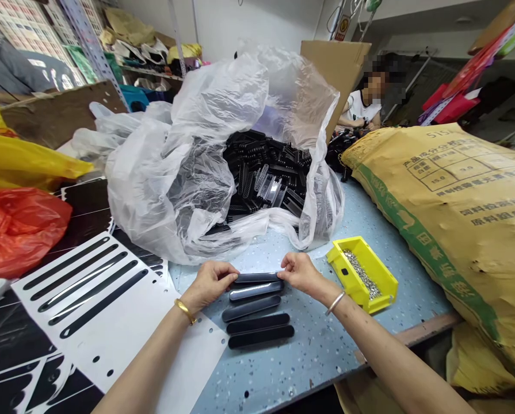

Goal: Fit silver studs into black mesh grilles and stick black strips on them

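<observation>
My left hand pinches the left end of a long black strip, and my right hand pinches its right end, so it lies level between my fingertips. Below it, several similar glossy black pieces with rounded ends form a column on the blue speckled table; the lowest black piece is nearest to me. Under my left forearm is a white sheet bearing long black adhesive-looking strips. To the right of my right hand stands a yellow bin with small silvery metal parts.
A big clear plastic bag full of black plastic parts gapes behind my hands. A bulging yellow sack leans along the right edge. Red plastic bag and more black sheets lie at left. Another person sits at the back right.
</observation>
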A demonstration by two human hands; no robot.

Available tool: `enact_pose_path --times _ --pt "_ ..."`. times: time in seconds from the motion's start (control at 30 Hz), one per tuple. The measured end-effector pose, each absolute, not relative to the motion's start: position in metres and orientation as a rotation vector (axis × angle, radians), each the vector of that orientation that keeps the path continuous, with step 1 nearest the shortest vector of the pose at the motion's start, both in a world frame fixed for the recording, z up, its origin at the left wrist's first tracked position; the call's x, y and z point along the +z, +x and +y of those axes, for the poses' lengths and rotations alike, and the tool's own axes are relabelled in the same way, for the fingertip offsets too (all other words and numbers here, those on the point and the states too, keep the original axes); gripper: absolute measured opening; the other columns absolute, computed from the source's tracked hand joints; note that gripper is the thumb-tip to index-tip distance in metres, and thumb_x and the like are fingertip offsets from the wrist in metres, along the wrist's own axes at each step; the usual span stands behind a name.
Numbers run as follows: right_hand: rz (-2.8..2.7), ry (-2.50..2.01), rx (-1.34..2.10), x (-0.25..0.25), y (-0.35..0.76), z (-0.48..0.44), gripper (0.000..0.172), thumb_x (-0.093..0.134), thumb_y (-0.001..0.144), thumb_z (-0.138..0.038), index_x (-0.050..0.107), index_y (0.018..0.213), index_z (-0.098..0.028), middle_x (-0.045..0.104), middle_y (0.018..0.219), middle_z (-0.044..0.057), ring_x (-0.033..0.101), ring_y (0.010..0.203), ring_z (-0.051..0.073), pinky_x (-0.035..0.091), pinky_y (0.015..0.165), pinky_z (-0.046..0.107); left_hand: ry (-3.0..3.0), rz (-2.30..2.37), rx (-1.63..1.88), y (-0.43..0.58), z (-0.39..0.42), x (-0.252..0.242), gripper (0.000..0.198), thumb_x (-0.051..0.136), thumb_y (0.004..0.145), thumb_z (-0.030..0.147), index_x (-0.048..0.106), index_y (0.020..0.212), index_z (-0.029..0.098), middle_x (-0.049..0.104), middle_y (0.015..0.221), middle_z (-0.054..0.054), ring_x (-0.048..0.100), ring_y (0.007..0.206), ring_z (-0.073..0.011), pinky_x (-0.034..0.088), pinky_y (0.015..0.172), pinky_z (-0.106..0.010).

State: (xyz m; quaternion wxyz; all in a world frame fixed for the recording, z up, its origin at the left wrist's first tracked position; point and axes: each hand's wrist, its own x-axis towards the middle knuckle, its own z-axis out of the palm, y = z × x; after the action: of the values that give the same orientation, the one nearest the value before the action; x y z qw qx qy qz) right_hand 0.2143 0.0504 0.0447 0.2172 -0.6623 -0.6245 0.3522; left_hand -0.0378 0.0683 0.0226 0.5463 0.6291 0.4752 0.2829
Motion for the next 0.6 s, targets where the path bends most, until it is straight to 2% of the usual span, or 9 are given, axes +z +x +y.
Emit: enact_pose_path --times 0.27,0.43,0.6 --pt "-1.793 -1.860 0.904 0.0501 0.2130 0.0492 0.013 0.070 0.065 -0.012 0.058 0.066 -0.017 0.058 0.056 -0.002 0.054 0.053 0.013 0.037 0.049 0.022 1.483 1.126 0.687 -0.0369 0.0677 0.0239 0.025 0.063 0.068 0.036 0.071 0.068 0.012 0.062 0.054 -0.002 0.051 0.048 -0.0113 0.040 0.048 -0.022" --pt "-1.798 -1.891 0.865 0.0498 0.2123 0.0511 0.014 0.072 0.063 -0.014 0.059 0.061 -0.018 0.058 0.053 -0.002 0.051 0.050 0.012 0.034 0.048 0.022 1.498 1.120 0.698 -0.0368 0.0675 0.0249 0.024 0.063 0.068 0.035 0.071 0.068 0.012 0.062 0.053 -0.001 0.051 0.047 -0.0111 0.039 0.048 -0.022" --pt "-1.752 -1.888 0.877 0.0533 0.2180 0.0533 0.013 0.076 0.058 -0.017 0.063 0.056 -0.018 0.059 0.050 0.000 0.055 0.055 0.016 0.036 0.051 0.024 1.504 1.119 0.694 -0.0375 0.0679 0.0241 0.023 0.063 0.068 0.035 0.071 0.068 0.013 0.063 0.054 -0.002 0.052 0.048 -0.0116 0.040 0.048 -0.022"
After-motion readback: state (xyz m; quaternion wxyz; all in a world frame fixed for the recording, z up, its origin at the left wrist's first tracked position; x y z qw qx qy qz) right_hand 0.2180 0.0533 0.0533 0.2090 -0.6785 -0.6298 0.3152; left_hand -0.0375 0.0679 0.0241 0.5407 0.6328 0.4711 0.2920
